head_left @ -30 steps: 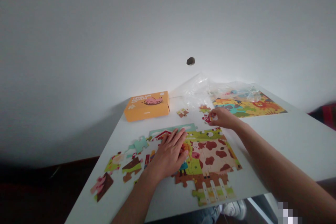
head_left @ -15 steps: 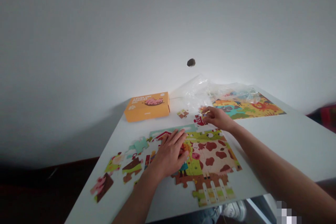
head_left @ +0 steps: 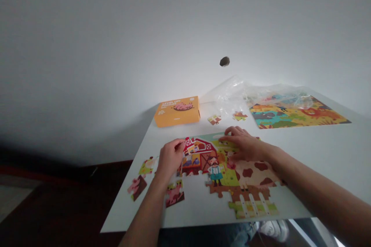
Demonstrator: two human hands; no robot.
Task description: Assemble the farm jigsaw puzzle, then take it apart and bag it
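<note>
A partly joined farm jigsaw puzzle (head_left: 246, 170) lies on the white table, showing a red barn, a farmer and a spotted cow. At the barn's upper left corner, my left hand (head_left: 169, 158) has its fingertips pinched on a red puzzle piece (head_left: 188, 142) with a white-framed window. My right hand (head_left: 246, 144) rests with fingers spread over the puzzle's upper part, covering some of the cow and field. Loose pieces lie around my left forearm: a pig piece (head_left: 175, 193), another pig piece (head_left: 137, 187) and a green piece (head_left: 146, 165). My left hand hides others.
Behind the puzzle stands an orange puzzle box (head_left: 177, 112). Two loose pieces, one brown and green (head_left: 214, 119) and one orange (head_left: 240, 115), lie near a clear plastic bag (head_left: 228, 94). A joined animal puzzle (head_left: 301, 117) sits at the back right, partly under the bag.
The red barn piece has gone from beside my right hand to the barn's upper left. My left hand has moved left off the barn; my right hand came down onto the puzzle. The view shifted.
</note>
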